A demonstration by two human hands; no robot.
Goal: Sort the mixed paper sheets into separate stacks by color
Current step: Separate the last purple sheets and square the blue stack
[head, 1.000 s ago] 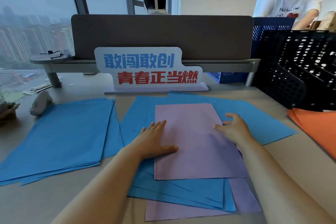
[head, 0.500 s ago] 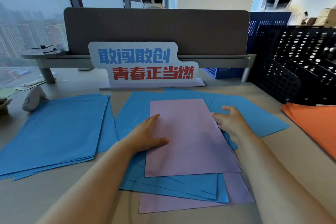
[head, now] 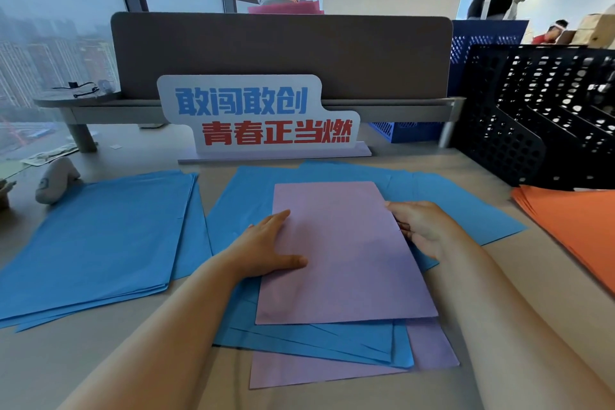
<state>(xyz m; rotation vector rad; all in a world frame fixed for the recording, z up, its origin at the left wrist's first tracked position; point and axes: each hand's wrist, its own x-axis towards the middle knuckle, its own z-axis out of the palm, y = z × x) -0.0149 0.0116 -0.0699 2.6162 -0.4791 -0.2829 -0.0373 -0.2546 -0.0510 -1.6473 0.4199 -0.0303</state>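
A purple sheet (head: 346, 260) lies on top of a mixed pile of blue sheets (head: 249, 196) in the middle of the desk, and another purple sheet (head: 299, 373) sticks out beneath at the front. My left hand (head: 266, 250) lies flat on the top sheet's left edge, thumb on the paper. My right hand (head: 419, 226) is at the sheet's right edge, fingers curled around it. A sorted blue stack (head: 100, 236) sits to the left. An orange stack (head: 572, 226) sits to the right.
A white sign with blue and red characters (head: 259, 116) stands behind the pile, in front of a brown divider panel (head: 283, 53). A black mesh file rack (head: 549, 116) stands at the back right. A small grey object (head: 55, 180) lies at the far left. People sit beyond the divider.
My right hand has slid off the top of the purple sheet to its right edge and curled its fingers there. The sheet has turned slightly. My left hand stays flat on it.
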